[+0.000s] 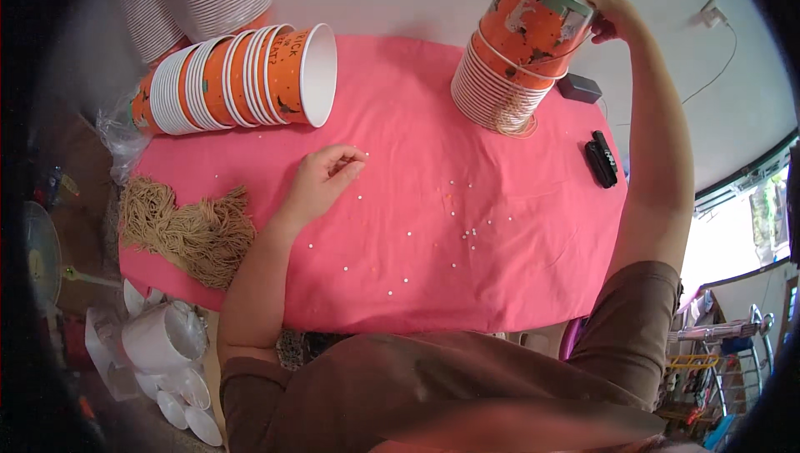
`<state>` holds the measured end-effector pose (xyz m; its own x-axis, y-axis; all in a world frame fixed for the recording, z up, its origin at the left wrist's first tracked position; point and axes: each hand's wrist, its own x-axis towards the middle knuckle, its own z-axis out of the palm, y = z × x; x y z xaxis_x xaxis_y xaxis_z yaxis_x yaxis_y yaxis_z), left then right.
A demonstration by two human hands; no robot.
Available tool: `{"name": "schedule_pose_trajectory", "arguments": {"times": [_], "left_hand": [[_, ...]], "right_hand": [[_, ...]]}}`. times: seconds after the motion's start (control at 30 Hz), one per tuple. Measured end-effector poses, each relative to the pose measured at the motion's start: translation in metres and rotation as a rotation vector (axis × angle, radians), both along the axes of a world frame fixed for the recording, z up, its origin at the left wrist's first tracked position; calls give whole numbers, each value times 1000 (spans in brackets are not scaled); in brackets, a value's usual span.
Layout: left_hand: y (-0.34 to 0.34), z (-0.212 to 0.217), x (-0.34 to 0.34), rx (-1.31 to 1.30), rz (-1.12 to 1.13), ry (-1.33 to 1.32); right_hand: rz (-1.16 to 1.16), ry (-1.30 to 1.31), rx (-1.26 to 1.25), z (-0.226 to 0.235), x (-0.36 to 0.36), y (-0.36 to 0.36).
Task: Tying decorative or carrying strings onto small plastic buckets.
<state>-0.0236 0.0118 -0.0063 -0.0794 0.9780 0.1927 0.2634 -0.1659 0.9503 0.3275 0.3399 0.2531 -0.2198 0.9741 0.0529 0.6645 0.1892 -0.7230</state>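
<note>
1. The upright stack (521, 24) of orange buckets stands on the far right part of the pink table (400, 203); its buckets are upside down, the topmost one's closed base facing up; its long axis leans a little rightward toward the top; cord handles (517, 117) bunch at its near side.
2. The right hand (611, 18) touches the topmost bucket at the right of its base, fingers bent; I cannot tell whether they pinch the bucket or a cord; its arm reaches up along the table's right edge, slightly bent.
3. The left hand (327, 176) hangs over the table's left-centre, fingers loosely curled, thumb and forefinger close together; a white bead (367, 154) shows by the fingertips, whether pinched I cannot tell; its forearm slants in from the near left.
4. White beads (468, 233) dot the table's middle; a lying stack (242, 78) of buckets is at its far left, mouth rightward; a twine bundle (196, 232) lies at its near left.
</note>
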Motion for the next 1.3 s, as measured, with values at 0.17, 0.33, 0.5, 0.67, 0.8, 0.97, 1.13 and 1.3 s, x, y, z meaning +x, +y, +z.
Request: {"name": "schedule_pose_trajectory", "arguments": {"times": [0.17,0.33,0.5,0.67,0.8,0.97,1.13,1.3], "left_hand": [[1,-2,1,-26,-4,-28],[4,-2,1,-36,-21,-57],[3,-2,0,-29,-22,-35],[3,-2,1,-48,-13,-55],[2,-1,1,-50,-19,-45],[2,1,2,-72,-15,-12],[5,-2,1,-88,-30,-31],[4,-3,-1,-61,-49,-36]], "right_hand": [[-60,-88,8,-2,-5,-3],[39,-31,0,-13,12,16],[29,-66,4,-12,-1,6],[-5,-107,-8,-11,-4,5],[-27,-109,-5,-17,-4,5],[-10,-65,-4,-24,-2,9],[-35,-98,14,-28,7,22],[-43,-68,-7,-39,8,27]]}}
